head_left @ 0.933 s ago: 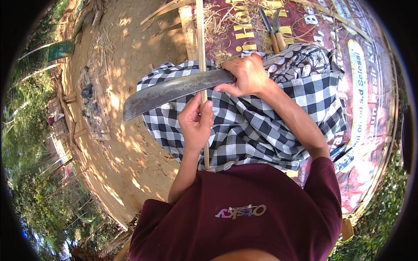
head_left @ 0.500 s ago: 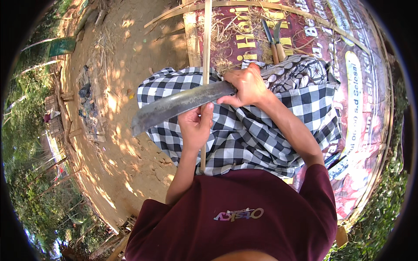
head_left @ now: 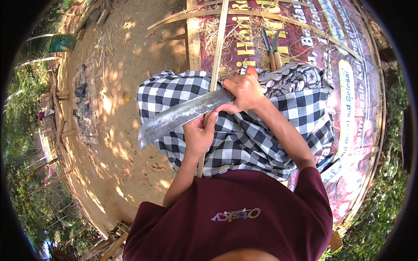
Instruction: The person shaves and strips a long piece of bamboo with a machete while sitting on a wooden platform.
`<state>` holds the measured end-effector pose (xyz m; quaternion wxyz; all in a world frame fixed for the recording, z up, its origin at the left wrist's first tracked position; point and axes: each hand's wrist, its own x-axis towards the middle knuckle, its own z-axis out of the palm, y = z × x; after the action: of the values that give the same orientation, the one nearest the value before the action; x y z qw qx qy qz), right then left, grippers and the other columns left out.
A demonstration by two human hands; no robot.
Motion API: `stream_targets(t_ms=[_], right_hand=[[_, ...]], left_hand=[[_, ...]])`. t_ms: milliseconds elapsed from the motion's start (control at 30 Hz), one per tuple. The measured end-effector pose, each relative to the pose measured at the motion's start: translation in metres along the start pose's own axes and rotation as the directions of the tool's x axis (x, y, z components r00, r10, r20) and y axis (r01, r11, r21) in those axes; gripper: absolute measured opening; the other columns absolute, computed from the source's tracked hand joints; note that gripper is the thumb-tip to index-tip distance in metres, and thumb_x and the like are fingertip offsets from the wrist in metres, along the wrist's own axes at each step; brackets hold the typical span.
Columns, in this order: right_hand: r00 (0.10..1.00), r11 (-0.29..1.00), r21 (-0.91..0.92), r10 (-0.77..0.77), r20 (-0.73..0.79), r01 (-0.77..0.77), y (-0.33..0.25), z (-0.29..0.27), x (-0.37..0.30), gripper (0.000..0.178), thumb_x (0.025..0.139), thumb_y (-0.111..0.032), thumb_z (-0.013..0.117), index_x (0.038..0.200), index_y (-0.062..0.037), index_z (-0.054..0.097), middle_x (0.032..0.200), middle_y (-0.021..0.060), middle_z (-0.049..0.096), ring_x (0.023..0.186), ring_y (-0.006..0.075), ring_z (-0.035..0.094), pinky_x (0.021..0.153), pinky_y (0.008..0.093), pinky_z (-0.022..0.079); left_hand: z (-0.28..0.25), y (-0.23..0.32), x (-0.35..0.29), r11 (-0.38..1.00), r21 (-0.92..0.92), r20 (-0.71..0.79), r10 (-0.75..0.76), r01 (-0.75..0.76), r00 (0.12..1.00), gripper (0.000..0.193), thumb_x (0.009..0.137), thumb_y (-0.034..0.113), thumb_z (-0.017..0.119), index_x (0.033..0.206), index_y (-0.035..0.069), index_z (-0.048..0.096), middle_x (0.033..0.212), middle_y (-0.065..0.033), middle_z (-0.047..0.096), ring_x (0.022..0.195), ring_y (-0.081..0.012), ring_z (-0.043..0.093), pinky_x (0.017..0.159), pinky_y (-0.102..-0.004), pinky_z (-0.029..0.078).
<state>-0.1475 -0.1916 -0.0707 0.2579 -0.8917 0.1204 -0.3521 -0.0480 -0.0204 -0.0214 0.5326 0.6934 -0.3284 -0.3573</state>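
Note:
My right hand (head_left: 244,92) is closed round the handle end of a machete (head_left: 180,115). Its broad, worn grey blade points left and slightly toward me, crossing over a long, pale bamboo strip (head_left: 219,50). The strip runs from beyond my lap back toward my shirt. Below the blade, my left hand (head_left: 198,135) grips the strip, its thumb up near the blade's lower edge and my right thumb. The other left fingers are partly hidden by the blade. A black-and-white checked cloth (head_left: 244,143) covers my lap under both hands.
Two knives (head_left: 275,54) with wooden handles lie beyond my lap on a maroon printed banner (head_left: 261,43). Curly shavings (head_left: 213,39) and a long curved bamboo strip (head_left: 257,16) lie there too. Bare earth (head_left: 126,130) stretches to the left, with a dark debris patch (head_left: 82,93).
The far end of the bamboo strip has swung right, so it slants more. The machete blade has shifted slightly toward me, and its face catches more light. Both hands keep their holds.

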Motion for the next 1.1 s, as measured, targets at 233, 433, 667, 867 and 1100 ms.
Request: stream_targets(t_ms=[233,433,667,867,1100], right_hand=[[0.999,0.999,-0.022,0.043,-0.007,-0.043,-0.010,-0.002,-0.003,0.063,0.066,-0.069,0.068,0.066,-0.0083,0.053,0.054,0.0063,0.050,0.048,0.0276,0.053,0.049,0.0387,0.034],[0.985,0.988,-0.054,0.138,-0.105,-0.145,0.004,-0.003,-0.003,0.065,0.069,-0.067,0.067,0.068,-0.0036,0.054,0.056,0.0083,0.050,0.050,0.0291,0.055,0.048,0.0375,0.037],[1.000,0.993,-0.116,0.007,-0.023,-0.010,-0.032,-0.019,-0.005,0.066,0.069,-0.069,0.068,0.065,-0.0050,0.054,0.056,0.0098,0.053,0.048,0.0294,0.057,0.044,0.0386,0.041],[0.976,0.977,-0.020,0.212,-0.041,-0.213,-0.028,-0.010,-0.010,0.064,0.073,-0.066,0.065,0.070,-0.0031,0.056,0.056,0.0104,0.049,0.049,0.0299,0.053,0.047,0.0381,0.037],[0.985,0.975,-0.171,0.127,-0.114,-0.145,-0.029,-0.026,0.008,0.065,0.068,-0.070,0.067,0.062,-0.0075,0.050,0.053,0.0070,0.052,0.046,0.0263,0.056,0.042,0.0376,0.039]], left_hand=[[-0.004,0.004,-0.004,0.994,0.094,0.063,0.053,-0.059,0.997,0.030,0.093,0.004,0.058,0.122,-0.004,0.059,0.072,0.0037,0.051,0.053,0.0001,0.041,0.044,-0.0180,0.031],[-0.003,0.013,-0.008,0.984,0.145,-0.010,0.111,-0.108,0.994,0.029,0.091,0.003,0.061,0.118,-0.007,0.061,0.075,0.0007,0.055,0.058,-0.0004,0.043,0.047,-0.0186,0.034],[0.001,0.009,-0.019,0.997,-0.056,0.046,0.050,-0.047,0.998,0.023,0.089,0.002,0.063,0.110,-0.007,0.065,0.075,0.0008,0.055,0.060,-0.0002,0.042,0.047,-0.0198,0.032],[0.000,0.017,-0.019,0.987,-0.003,-0.029,0.161,-0.161,0.987,0.026,0.088,-0.001,0.062,0.113,-0.009,0.063,0.077,0.0000,0.057,0.060,-0.0004,0.043,0.047,-0.0187,0.033],[-0.014,0.024,-0.032,0.985,0.037,-0.031,0.171,-0.170,0.985,0.026,0.088,-0.002,0.063,0.113,-0.009,0.062,0.075,0.0003,0.057,0.061,-0.0004,0.043,0.048,-0.0179,0.033]])
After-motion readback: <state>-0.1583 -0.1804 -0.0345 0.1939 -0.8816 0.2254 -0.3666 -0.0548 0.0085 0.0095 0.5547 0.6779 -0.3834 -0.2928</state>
